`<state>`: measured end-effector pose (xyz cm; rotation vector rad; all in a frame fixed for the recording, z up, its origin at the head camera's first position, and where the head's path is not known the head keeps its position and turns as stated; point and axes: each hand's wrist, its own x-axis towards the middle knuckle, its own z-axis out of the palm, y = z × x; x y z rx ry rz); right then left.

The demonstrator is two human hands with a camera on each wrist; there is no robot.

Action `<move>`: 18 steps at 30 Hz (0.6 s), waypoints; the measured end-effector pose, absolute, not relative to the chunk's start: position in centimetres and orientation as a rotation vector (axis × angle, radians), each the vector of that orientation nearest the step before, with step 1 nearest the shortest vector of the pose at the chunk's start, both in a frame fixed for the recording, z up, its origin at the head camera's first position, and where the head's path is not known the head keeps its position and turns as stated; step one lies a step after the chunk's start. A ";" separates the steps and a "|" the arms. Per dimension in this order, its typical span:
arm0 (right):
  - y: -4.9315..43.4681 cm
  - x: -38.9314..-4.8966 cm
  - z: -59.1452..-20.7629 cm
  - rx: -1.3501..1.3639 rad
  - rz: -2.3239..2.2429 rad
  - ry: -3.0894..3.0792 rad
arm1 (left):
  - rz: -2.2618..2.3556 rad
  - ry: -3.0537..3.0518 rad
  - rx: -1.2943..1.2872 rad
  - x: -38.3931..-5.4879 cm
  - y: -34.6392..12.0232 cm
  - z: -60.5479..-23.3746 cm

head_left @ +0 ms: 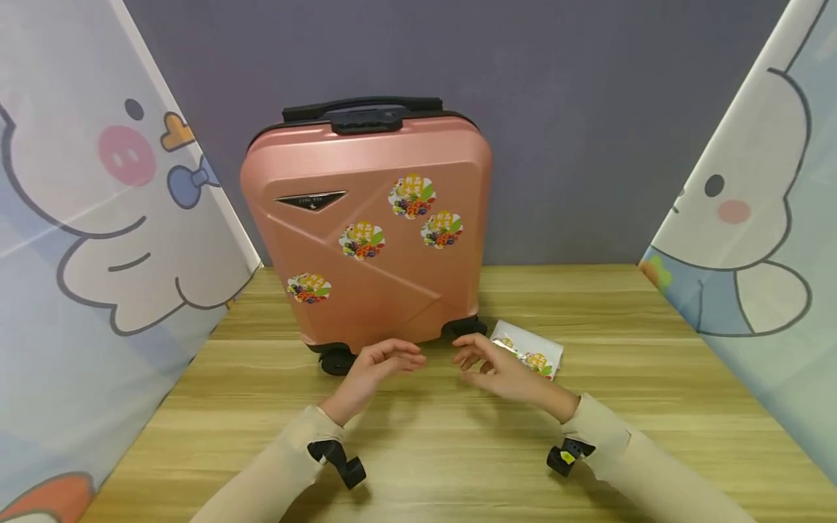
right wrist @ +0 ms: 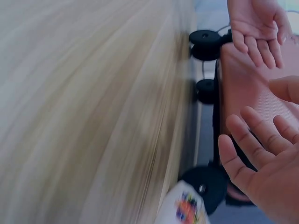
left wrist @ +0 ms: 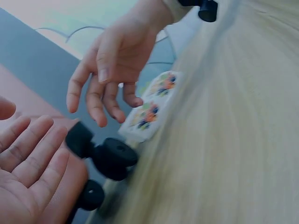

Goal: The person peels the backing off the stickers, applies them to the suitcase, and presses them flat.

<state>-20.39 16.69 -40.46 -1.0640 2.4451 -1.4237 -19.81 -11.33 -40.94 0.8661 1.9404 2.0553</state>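
Note:
A pink hard-shell suitcase (head_left: pixel 386 276) stands upright on the table, with several round fruit stickers (head_left: pixel 362 240) on its front. My left hand (head_left: pixel 382 367) hovers before the lower part of the suitcase, fingers relaxed and holding nothing. Facing it, my right hand (head_left: pixel 500 369) is also held in the air with loosely bent fingers and nothing in them. Just behind the right hand lies a white sheet of fruit stickers (head_left: pixel 546 352), partly hidden by that hand. Both palms show in the wrist views, the left palm (left wrist: pixel 28 172) and the right palm (right wrist: pixel 271 163), with nothing in either.
The suitcase has a black top handle (head_left: pixel 362 107) and black wheels (head_left: pixel 336 362) at its base. Wood-grain tabletop (head_left: pixel 621 341) extends around it. A grey wall (head_left: pixel 569 131) stands behind, with cartoon-printed panels (head_left: pixel 752 181) at both sides.

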 end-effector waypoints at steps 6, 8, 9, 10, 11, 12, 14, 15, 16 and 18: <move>19.2 -20.4 -40.5 -1.103 -1.366 2.542 | 1.959 1.984 0.797 -20.0 -9.5 -41.4; 19.9 -20.5 -40.8 -1.134 -1.348 2.578 | 1.926 1.991 0.783 -20.1 -9.0 -41.6; 20.2 -20.5 -41.0 -1.143 -1.342 2.591 | 1.906 1.992 0.778 -20.2 -8.7 -41.7; 20.5 -20.6 -41.2 -1.146 -1.336 2.606 | 1.886 1.993 0.781 -20.2 -8.4 -41.8; 20.8 -20.6 -41.3 -1.148 -1.330 2.616 | 1.866 1.993 0.785 -20.3 -8.1 -41.9; 21.1 -20.7 -41.4 -1.148 -1.322 2.632 | 1.847 1.995 0.793 -20.4 -7.8 -42.0; 21.6 -20.8 -41.6 -1.126 -1.303 2.666 | 1.807 2.006 0.797 -20.6 -7.2 -42.2; 21.9 -20.9 -41.6 -1.120 -1.297 2.682 | 1.791 2.009 0.795 -20.6 -6.9 -42.3; 22.1 -20.9 -41.6 -1.106 -1.287 2.700 | 1.777 2.014 0.796 -20.7 -6.7 -42.3; 22.7 -21.0 -41.6 -1.072 -1.232 2.758 | 1.748 2.017 0.798 -20.9 -6.1 -42.4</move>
